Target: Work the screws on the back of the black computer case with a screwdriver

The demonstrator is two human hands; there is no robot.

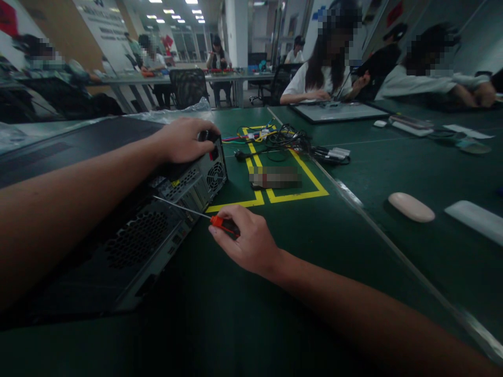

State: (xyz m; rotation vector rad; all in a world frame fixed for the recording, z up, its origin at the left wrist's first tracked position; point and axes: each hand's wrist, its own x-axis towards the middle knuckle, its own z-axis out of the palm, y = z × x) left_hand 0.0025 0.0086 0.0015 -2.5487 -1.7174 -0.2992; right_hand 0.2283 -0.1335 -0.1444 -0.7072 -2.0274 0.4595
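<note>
A black desktop computer case point(137, 238) lies on its side at the left, its metal rear panel with vents and ports turned toward me. My left hand point(190, 139) reaches across the top, fingers bent over the far rear corner and gripping it. In my right hand point(249, 238) is a screwdriver point(220, 222) with an orange and dark handle, the fingers closed round it. Its long thin shaft points left, and the tip meets the upper edge of the rear panel. Whether the tip sits in a screw is too small to tell.
Behind the case lies a tangle of cables point(288, 139) on yellow tape point(296, 198). A blurred-out object point(277, 178) is nearby. Right of it are a pale oval case point(411, 207) and a white object point(477, 220). Across the green table point(334, 293), a person point(322, 78) works at a dark-edged panel point(338, 111).
</note>
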